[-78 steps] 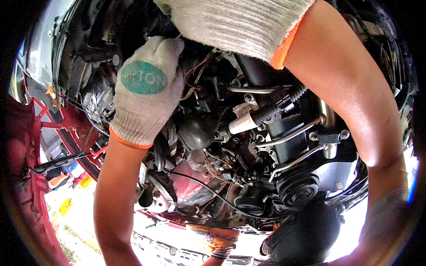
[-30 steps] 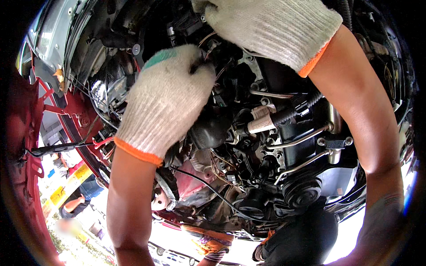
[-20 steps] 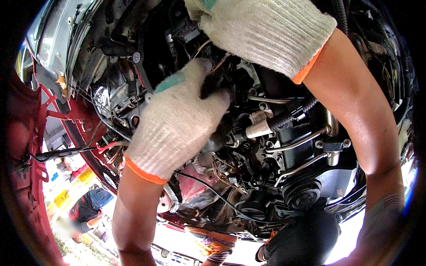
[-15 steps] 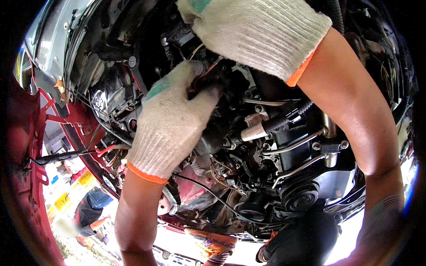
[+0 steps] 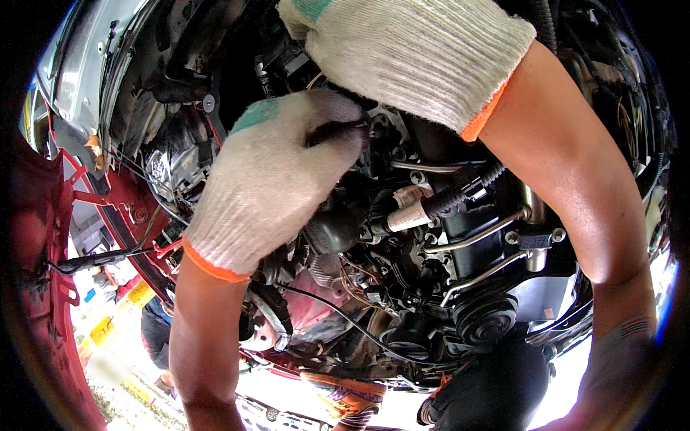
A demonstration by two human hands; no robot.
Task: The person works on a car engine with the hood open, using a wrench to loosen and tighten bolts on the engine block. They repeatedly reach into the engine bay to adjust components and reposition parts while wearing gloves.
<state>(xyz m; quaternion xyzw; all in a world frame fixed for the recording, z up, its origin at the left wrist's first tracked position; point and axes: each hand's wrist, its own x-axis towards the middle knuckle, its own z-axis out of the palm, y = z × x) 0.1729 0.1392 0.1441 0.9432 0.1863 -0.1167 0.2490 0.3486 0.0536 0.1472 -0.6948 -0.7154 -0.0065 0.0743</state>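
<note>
- There are 2 hands in pale knit gloves with orange edges. The left hand [image 5: 277,169] is bent in a loose curl, with its thumb and finger tips close together and a dark gap behind them. I cannot tell if it pinches anything.
- The right hand [image 5: 410,61] is up high, with its back to us. Its finger ends are hidden, so I cannot tell how far open it is or what it holds.
- Under both hands is a big, dark engine [image 5: 467,262]. It looks hard and heavy.
- A red car body panel [image 5: 39,208] is far off to the left.
- Below the left glove, not far away, is a smooth, round black part [image 5: 332,231]. It may be slippery if it is oily.
- Bendy metal-looking pipes [image 5: 496,228] lie to the right. They look stiff.
- A black ribbed hose [image 5: 445,202] with a pale sleeve [image 5: 408,217] lies below the right hand. It should bend a bit.
- The smallest is a thin, pale wire [image 5: 314,80], just between the 2 gloves. Its ends are hidden. It should be light, soft and easy to break, so hold it gently near an end and don't yank the middle.
</note>
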